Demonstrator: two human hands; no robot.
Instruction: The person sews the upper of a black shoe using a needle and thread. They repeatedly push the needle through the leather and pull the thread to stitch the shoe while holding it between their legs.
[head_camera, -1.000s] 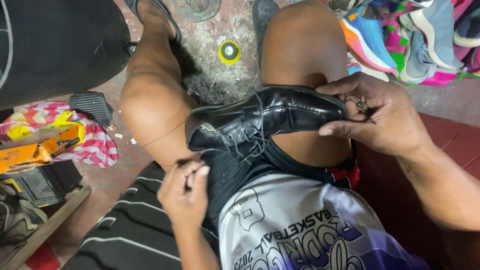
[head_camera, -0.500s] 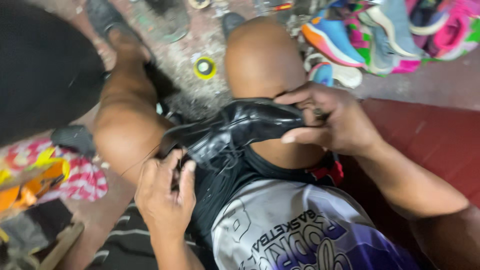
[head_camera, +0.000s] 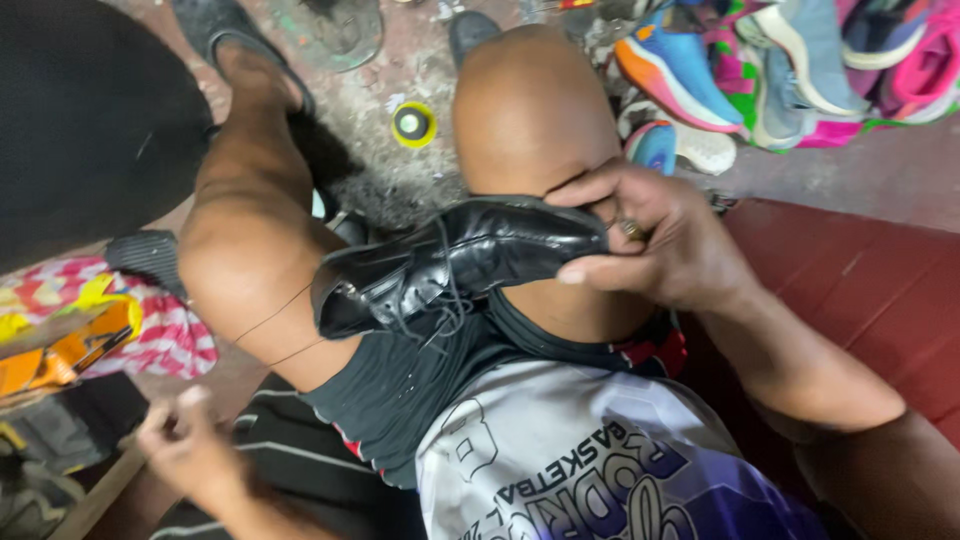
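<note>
A black leather lace-up shoe (head_camera: 450, 265) lies across my lap between my two bare knees. My right hand (head_camera: 650, 240) grips its toe end, thumb underneath and fingers over the top. A thin dark thread (head_camera: 275, 315) runs from the heel end of the shoe across my left thigh toward my left hand (head_camera: 185, 440). That hand is low at the left, blurred, with its fingers pinched together on the thread. Whether it also holds a needle I cannot tell.
Several bright sports shoes (head_camera: 720, 75) are piled at the top right on the concrete floor. A small yellow round tin (head_camera: 412, 123) lies on the floor ahead. A striped cloth and orange tool (head_camera: 85, 345) sit at the left. A red surface (head_camera: 850, 280) lies at the right.
My left hand has pulled away from the shoe, down and to the left, drawing the thread out taut. My right hand keeps its hold on the toe.
</note>
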